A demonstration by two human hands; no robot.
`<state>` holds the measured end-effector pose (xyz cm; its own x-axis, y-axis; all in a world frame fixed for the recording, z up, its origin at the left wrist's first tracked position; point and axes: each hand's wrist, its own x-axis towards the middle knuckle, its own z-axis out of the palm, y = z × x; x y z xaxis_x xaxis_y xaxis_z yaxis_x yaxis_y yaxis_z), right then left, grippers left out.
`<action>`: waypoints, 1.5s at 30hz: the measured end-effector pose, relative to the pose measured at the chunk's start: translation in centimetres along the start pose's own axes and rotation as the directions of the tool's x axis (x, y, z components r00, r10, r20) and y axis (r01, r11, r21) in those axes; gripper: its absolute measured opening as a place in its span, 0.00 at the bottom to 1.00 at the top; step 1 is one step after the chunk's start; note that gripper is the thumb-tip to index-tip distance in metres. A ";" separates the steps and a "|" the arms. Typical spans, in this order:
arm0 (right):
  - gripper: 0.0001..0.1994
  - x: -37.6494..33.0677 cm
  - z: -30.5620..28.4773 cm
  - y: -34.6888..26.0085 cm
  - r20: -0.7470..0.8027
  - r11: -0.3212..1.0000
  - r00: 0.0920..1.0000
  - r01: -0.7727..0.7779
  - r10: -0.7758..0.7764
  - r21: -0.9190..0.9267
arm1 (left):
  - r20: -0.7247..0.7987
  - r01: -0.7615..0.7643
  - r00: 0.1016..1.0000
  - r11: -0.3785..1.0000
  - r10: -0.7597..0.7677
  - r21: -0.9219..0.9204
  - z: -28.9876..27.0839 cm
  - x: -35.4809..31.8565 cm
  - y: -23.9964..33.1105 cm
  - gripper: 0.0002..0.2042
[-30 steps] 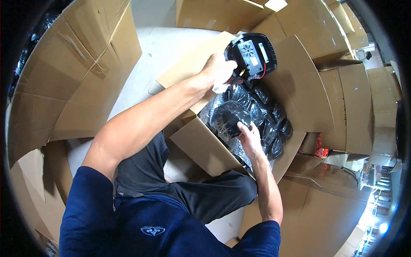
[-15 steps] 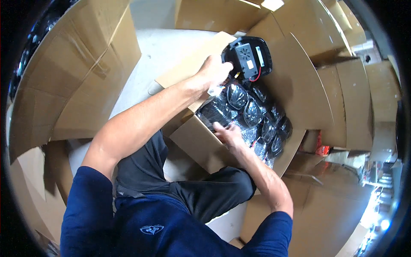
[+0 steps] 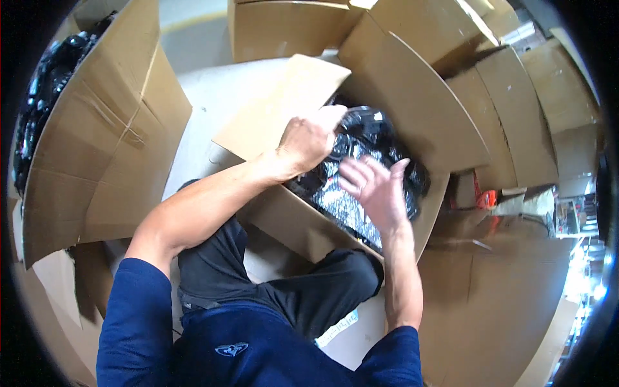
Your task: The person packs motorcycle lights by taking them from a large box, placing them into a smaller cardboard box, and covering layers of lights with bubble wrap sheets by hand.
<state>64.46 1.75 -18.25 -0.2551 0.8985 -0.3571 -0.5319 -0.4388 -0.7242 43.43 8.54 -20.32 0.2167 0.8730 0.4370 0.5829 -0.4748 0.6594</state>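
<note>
A black bagged part [image 3: 364,126] sits atop the other bagged black parts [image 3: 348,200] in the open cardboard box [image 3: 445,148]. The left hand [image 3: 309,138], at the part's 9 o'clock, closes its grip on it. The right hand [image 3: 377,190], at 6 o'clock, hovers with fingers spread, holding nothing.

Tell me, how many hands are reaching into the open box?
2. The left hand grips a shiny black bagged item at the far side of the open cardboard box. The right hand hovers open above the black bagged items inside it.
</note>
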 end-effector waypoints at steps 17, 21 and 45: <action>0.30 -2.6 -14.3 8.0 -0.530 0.167 0.832 -0.553 0.163 -0.816 | 0.033 -0.612 0.790 0.784 0.613 0.099 -1.6 -0.4 -0.7 0.09; 0.29 13.9 12.1 -1.4 -0.297 0.270 0.948 -0.319 0.118 -0.909 | 0.273 -0.513 0.858 0.754 0.435 0.411 -14.9 6.3 4.0 0.09; 0.22 -2.1 -23.8 8.0 -0.146 0.118 0.986 -0.135 -0.085 -0.984 | -0.626 0.616 0.690 -0.160 -0.363 0.771 -66.3 -29.5 -25.6 0.18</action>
<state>79.93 -3.80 -37.36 -0.0888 0.9222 -0.3765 0.7658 -0.1785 -0.6178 -29.84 -12.46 -9.52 -0.5527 0.7045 0.4452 0.6443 0.7000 -0.3079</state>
